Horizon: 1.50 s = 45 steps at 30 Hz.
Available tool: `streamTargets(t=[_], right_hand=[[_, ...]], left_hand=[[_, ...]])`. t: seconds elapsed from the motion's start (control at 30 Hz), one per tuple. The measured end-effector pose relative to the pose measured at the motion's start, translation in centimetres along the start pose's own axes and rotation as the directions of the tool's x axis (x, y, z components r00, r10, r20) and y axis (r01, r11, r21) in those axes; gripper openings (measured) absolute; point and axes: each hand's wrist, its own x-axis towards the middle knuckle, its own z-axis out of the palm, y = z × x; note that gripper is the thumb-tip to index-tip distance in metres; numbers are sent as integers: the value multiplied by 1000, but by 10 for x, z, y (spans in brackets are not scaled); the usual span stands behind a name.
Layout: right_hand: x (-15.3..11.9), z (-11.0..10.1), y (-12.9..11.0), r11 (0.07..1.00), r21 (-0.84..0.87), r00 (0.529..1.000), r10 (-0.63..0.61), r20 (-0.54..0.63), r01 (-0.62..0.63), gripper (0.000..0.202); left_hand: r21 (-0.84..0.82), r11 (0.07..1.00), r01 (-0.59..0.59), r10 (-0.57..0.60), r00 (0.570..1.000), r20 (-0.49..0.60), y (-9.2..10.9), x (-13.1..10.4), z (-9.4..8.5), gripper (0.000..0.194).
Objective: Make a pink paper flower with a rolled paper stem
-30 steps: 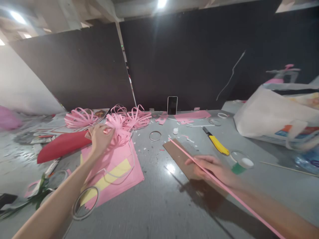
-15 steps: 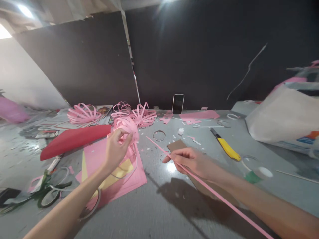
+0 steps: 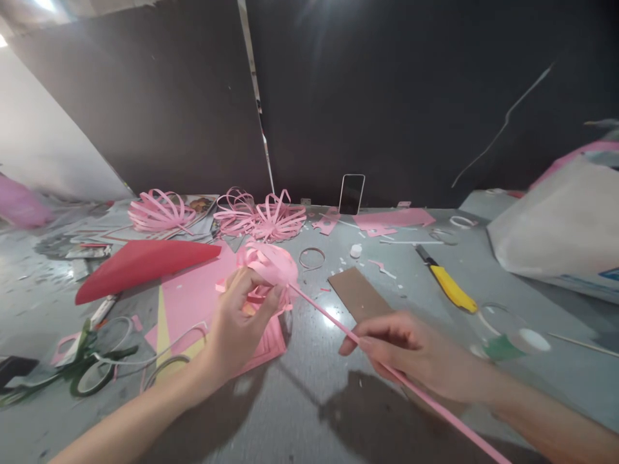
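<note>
Fingers closed, my left hand (image 3: 249, 316) grips a pink paper ball (image 3: 271, 265) made of curled strips, left of centre. A long thin pink stick (image 3: 435, 406) runs from the ball's right side down to the bottom right. Thumb and fingers of my right hand (image 3: 406, 351) pinch this stick partway along. The stick's upper tip meets the ball near my left thumb; the exact contact is hard to make out. Beneath my left hand lie pink sheets (image 3: 193, 290), partly hidden.
Pink looped-strip shapes (image 3: 278, 219) stand at the back. A red folded sheet (image 3: 145, 267) and green-handled scissors (image 3: 91, 374) lie left. A brown card (image 3: 358, 293), a yellow knife (image 3: 452, 290), tape (image 3: 534, 339) and a large white bag (image 3: 561, 225) are centre to right; a phone (image 3: 351, 193) leans behind.
My left hand has moved right with the pink ball, towards the stick's tip. My right hand has shifted slightly right and down, still holding the stick. The ball and the tip now meet.
</note>
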Motion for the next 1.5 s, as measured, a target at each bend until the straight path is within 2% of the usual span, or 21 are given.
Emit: streamTargets(t=[0.17, 0.4, 0.6, 0.73, 0.87, 0.97, 1.07, 1.17, 1.27, 1.33, 1.4, 1.5], right_hand=[[-18, -1, -4, 1000, -11, 1000, 26, -12, -26, 57], [-39, -2, 6, 992, 60, 994, 111, -4, -110, 59], [-53, -8, 6, 989, -42, 987, 139, -80, -143, 59], [-57, -10, 4, 986, -82, 987, 141, -82, -147, 62], [-56, -10, 4, 987, -76, 988, 138, -67, -143, 60], [-54, -10, -1, 989, -100, 992, 99, -82, -107, 61], [-51, -12, -7, 992, -101, 992, 63, -106, -74, 58], [-49, -12, -8, 993, -76, 992, 82, -98, -89, 60], [-46, -11, -7, 993, -24, 987, 113, -118, -117, 67], [-44, -11, -7, 994, 3, 979, 105, -177, -106, 69], [-43, -12, -6, 998, 1, 971, 61, -230, -62, 59], [-42, -17, -3, 998, -20, 969, -64, -239, 61, 38]], left_hand=[[-46, 998, 44, -41, 998, 57, 17, 2, -4, 17], [-95, 995, 24, -16, 996, 84, 26, 10, 11, 16], [-51, 998, 26, -16, 983, 185, 27, 9, 20, 16], [-47, 998, 34, -22, 971, 237, 27, 8, 22, 22], [22, 1000, 3, -7, 977, 213, 26, 12, 21, 22], [73, 997, 3, -15, 986, 166, 18, 25, 15, 21], [43, 995, 86, -91, 986, 137, 3, 40, 7, 21], [-33, 985, 171, -165, 977, 135, -7, 47, 4, 22], [-99, 974, 206, -189, 969, 157, -8, 47, 5, 21], [-158, 955, 250, -220, 958, 185, -5, 45, 8, 22], [-235, 916, 325, -271, 934, 233, -3, 42, 11, 24], [-339, 822, 456, -354, 878, 322, -5, 40, 15, 28]])
